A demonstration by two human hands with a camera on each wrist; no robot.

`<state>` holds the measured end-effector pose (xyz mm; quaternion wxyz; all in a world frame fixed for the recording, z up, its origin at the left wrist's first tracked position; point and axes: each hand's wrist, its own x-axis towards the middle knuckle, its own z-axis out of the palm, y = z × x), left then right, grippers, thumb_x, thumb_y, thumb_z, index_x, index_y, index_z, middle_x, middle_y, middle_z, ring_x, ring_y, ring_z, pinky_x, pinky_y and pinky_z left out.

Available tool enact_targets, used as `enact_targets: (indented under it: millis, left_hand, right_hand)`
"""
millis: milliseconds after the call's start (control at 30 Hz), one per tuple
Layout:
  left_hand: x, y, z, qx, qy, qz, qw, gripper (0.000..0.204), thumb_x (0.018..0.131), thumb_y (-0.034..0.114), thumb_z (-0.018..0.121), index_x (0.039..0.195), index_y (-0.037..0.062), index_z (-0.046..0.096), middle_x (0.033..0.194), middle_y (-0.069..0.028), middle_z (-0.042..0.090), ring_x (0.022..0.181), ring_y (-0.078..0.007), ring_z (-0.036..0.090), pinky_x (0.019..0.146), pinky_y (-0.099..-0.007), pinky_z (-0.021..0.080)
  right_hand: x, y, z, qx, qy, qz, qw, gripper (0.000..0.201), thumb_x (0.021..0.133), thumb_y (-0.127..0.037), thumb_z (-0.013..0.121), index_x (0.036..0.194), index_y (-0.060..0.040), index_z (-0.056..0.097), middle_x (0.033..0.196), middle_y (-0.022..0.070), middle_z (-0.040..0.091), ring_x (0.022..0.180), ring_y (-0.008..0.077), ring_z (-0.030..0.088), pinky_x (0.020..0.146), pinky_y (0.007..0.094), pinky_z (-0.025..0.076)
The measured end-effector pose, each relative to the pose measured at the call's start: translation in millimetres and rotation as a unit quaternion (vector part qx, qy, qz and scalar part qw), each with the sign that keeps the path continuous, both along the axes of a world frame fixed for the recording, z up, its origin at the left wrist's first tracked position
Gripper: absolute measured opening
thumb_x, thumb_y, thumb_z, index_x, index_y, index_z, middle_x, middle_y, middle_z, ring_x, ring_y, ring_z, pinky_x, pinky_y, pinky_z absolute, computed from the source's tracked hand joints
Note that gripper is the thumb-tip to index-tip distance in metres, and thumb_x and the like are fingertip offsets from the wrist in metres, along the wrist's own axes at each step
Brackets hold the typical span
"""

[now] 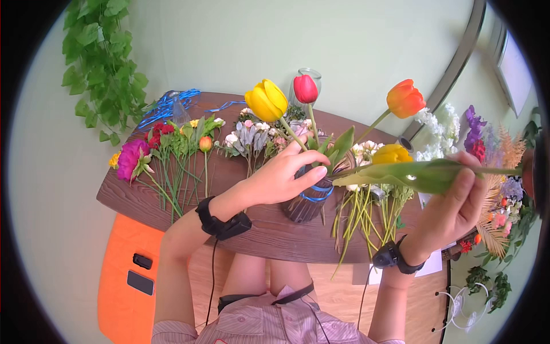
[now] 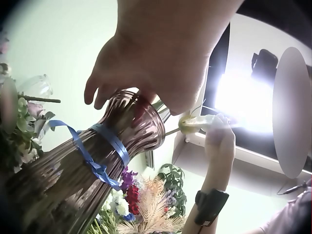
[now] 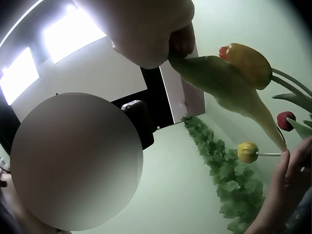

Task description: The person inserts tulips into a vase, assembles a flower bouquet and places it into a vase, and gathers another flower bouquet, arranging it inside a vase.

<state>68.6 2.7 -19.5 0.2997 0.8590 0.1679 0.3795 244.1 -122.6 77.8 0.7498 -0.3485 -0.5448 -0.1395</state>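
A dark ribbed glass vase (image 1: 303,209) with a blue ribbon (image 1: 317,194) round its neck stands on the table. My left hand (image 1: 286,172) spans its mouth, thumb on the near side and fingers beyond the stems. Out of the vase lean a yellow tulip (image 1: 267,100), a red tulip (image 1: 305,89), an orange tulip (image 1: 405,98) and a lower yellow tulip (image 1: 392,153). My right hand (image 1: 458,209) pinches another tulip by its stem and broad green leaf (image 1: 424,176). That leaf's tip points at the vase mouth; its bloom is mostly cut off at the right edge.
Loose flowers, including a magenta peony (image 1: 134,159), lie on the table's left. White flowers with long green stems (image 1: 361,221) lie right of the vase. A clear glass jar (image 1: 312,77) and blue ribbon (image 1: 172,106) are behind. A phone (image 1: 140,282) rests on an orange seat (image 1: 117,309).
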Motion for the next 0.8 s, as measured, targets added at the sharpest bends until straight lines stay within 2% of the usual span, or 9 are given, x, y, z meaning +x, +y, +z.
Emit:
enact_targets:
  millis: [33, 167, 367, 433, 500, 567, 733, 800]
  left_hand:
    - [0, 0, 0, 0.001, -0.002, -0.001, 1.0, 0.026, 0.086, 0.023, 0.049, 0.107, 0.0088, 0.055, 0.135, -0.0287, 0.021, 0.13, -0.0379, 0.013, 0.102, -0.0426, 0.02]
    - [0, -3, -1, -0.003, 0.004, 0.011, 1.0, 0.027, 0.086, 0.022, 0.048, 0.109, 0.0092, 0.053, 0.135, -0.0276, 0.021, 0.13, -0.0369, 0.014, 0.102, -0.0428, 0.021]
    - [-1, -5, -1, -0.005, 0.002, 0.01, 1.0, 0.029, 0.085, 0.021, 0.049, 0.112, 0.0092, 0.051, 0.135, -0.0276, 0.021, 0.13, -0.0372, 0.015, 0.102, -0.0422, 0.021]
    - [-1, -6, -1, -0.005, -0.001, 0.007, 1.0, 0.029, 0.085, 0.02, 0.049, 0.112, 0.0092, 0.051, 0.135, -0.0276, 0.021, 0.13, -0.0373, 0.015, 0.102, -0.0421, 0.02]
    - [-1, -7, -1, -0.003, -0.003, 0.012, 1.0, 0.029, 0.085, 0.018, 0.05, 0.112, 0.0089, 0.05, 0.135, -0.0276, 0.021, 0.129, -0.0374, 0.016, 0.102, -0.042, 0.02]
    - [-2, -7, -2, -0.002, -0.005, 0.01, 1.0, 0.03, 0.084, 0.018, 0.05, 0.112, 0.0087, 0.05, 0.135, -0.0278, 0.021, 0.129, -0.0376, 0.016, 0.102, -0.0421, 0.02]
    - [-1, -6, -2, 0.007, 0.006, 0.02, 1.0, 0.03, 0.084, 0.018, 0.051, 0.112, 0.0076, 0.05, 0.134, -0.028, 0.023, 0.129, -0.0378, 0.018, 0.102, -0.0422, 0.02]
    - [0, -5, -4, 0.04, 0.003, 0.039, 0.998, 0.033, 0.083, 0.026, 0.054, 0.11, 0.0086, 0.051, 0.13, -0.0293, 0.027, 0.122, -0.0411, 0.03, 0.096, -0.0393, 0.033]
  right_hand:
    - [-4, 0, 2, -0.028, -0.04, -0.025, 0.998, 0.021, 0.091, -0.013, 0.044, 0.097, 0.0044, 0.053, 0.083, 0.0093, 0.057, 0.072, 0.0131, 0.055, 0.067, 0.0232, 0.045]
    - [-9, 4, 2, -0.075, -0.109, -0.005, 0.991, 0.018, 0.089, -0.008, 0.046, 0.098, 0.0057, 0.053, 0.086, 0.0109, 0.059, 0.072, 0.0125, 0.058, 0.065, 0.0215, 0.045]
    - [-18, 12, 7, -0.046, -0.146, -0.009, 0.988, 0.014, 0.087, -0.002, 0.048, 0.097, 0.0069, 0.053, 0.089, 0.011, 0.059, 0.071, 0.013, 0.058, 0.066, 0.0227, 0.046]
    - [-20, 17, 8, -0.07, -0.166, -0.009, 0.984, 0.012, 0.086, -0.001, 0.049, 0.094, 0.0061, 0.054, 0.086, 0.0102, 0.059, 0.071, 0.0124, 0.058, 0.065, 0.0223, 0.045]
    - [-21, 24, 10, -0.052, -0.188, -0.033, 0.98, 0.01, 0.084, 0.0, 0.052, 0.092, 0.0048, 0.055, 0.082, 0.0095, 0.06, 0.069, 0.0116, 0.058, 0.063, 0.0217, 0.045]
    - [-23, 28, 12, -0.108, -0.216, -0.024, 0.97, 0.01, 0.082, 0.0, 0.053, 0.092, 0.0035, 0.056, 0.077, 0.0085, 0.06, 0.066, 0.0109, 0.058, 0.061, 0.0215, 0.045]
    - [-27, 38, 17, -0.165, -0.216, -0.024, 0.962, 0.01, 0.081, 0.0, 0.054, 0.091, 0.0005, 0.053, 0.069, 0.0076, 0.059, 0.062, 0.0125, 0.059, 0.053, 0.0225, 0.043]
    - [-26, 43, 21, -0.176, -0.224, -0.028, 0.958, 0.009, 0.081, -0.001, 0.054, 0.089, 0.0007, 0.053, 0.069, 0.0083, 0.059, 0.062, 0.0137, 0.059, 0.053, 0.0226, 0.043]
